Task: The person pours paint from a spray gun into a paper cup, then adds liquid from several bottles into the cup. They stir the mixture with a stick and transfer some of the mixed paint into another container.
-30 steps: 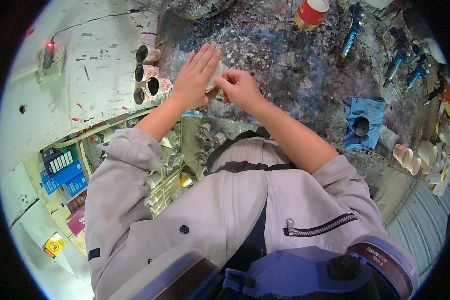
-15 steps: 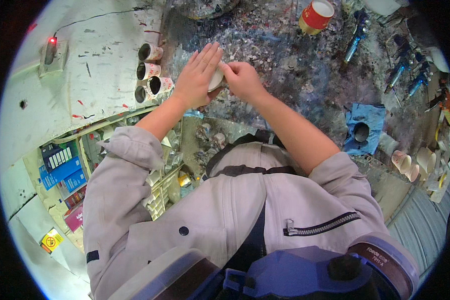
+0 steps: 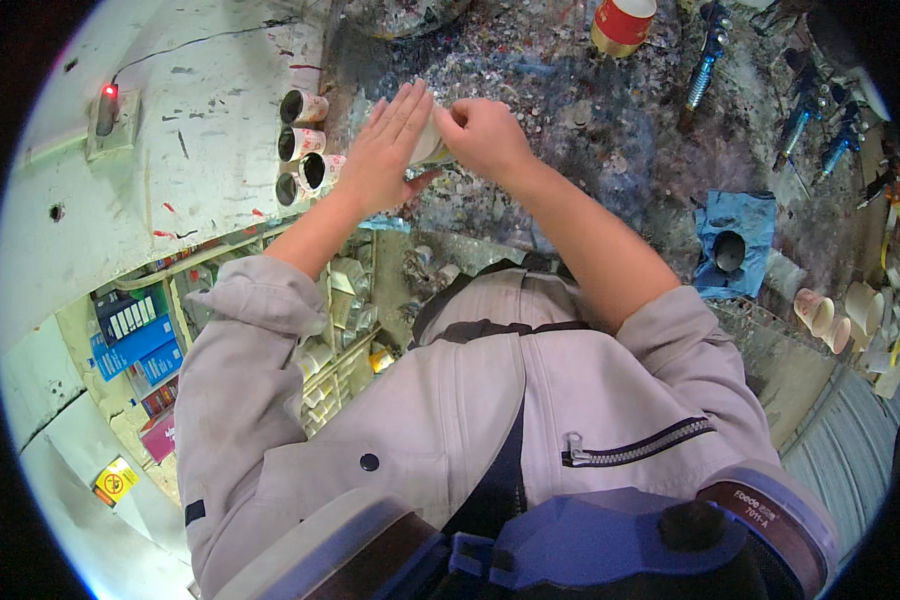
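My left hand lies with straightened fingers over a pale round object, its thumb out to the lower right. On the same object's upper right edge, the bent fingers of my right hand are pinched. The object is mostly hidden between my hands, so I cannot tell what it is. Under both lies the paint-splattered worktop. Just left of my left hand, several paper cups with dark insides stand along the pale ledge.
A red-and-gold tub stands at the back; blue spray guns lie rightward. A blue sheet with a dark cup and pale cups sit at right. Below left are cluttered shelves; a red-lit device is at upper left.
My right hand has shifted slightly up at the object's edge. My left thumb now shows more, stretched out below the object.
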A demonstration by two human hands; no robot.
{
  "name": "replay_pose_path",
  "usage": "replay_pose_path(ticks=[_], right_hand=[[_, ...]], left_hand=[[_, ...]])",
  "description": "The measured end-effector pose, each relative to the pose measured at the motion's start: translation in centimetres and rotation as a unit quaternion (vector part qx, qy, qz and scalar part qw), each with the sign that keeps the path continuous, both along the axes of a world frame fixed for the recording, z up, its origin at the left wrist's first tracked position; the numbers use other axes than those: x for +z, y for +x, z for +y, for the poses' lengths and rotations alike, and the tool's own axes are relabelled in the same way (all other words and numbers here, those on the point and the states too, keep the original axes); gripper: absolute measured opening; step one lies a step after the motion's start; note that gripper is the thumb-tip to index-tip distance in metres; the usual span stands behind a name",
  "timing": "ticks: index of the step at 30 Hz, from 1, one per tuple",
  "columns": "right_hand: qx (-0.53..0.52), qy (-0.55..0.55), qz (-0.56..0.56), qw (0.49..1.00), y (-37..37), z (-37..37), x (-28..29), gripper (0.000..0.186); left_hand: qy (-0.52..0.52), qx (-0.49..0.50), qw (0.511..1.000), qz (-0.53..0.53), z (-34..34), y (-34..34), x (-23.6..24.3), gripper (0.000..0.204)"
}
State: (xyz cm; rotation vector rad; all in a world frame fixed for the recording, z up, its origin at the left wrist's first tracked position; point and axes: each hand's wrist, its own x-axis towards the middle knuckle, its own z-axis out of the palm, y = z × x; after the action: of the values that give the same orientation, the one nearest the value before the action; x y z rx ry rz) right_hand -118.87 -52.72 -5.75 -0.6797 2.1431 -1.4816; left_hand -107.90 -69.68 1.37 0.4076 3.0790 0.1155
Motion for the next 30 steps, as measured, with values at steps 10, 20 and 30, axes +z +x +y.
replay_pose_path(ticks=[10,20,30], right_hand=[[-0.03,-0.181,-0.092,0.979,1.4,0.0,-3.3,0.048],[-0.001,-0.198,-0.287,0.937,6.6,1.1,-2.6,0.042],[-0.081,-0.085,0.034,0.993,-2.7,0.8,-0.9,0.054]], left_hand=[[0.045,0.025,0.998,0.02,0.8,0.5,-2.1,0.112],[0.053,0.029,0.997,0.047,1.0,0.7,-2.6,0.111],[-0.074,0.139,0.985,0.078,4.5,1.5,-0.2,0.126]])
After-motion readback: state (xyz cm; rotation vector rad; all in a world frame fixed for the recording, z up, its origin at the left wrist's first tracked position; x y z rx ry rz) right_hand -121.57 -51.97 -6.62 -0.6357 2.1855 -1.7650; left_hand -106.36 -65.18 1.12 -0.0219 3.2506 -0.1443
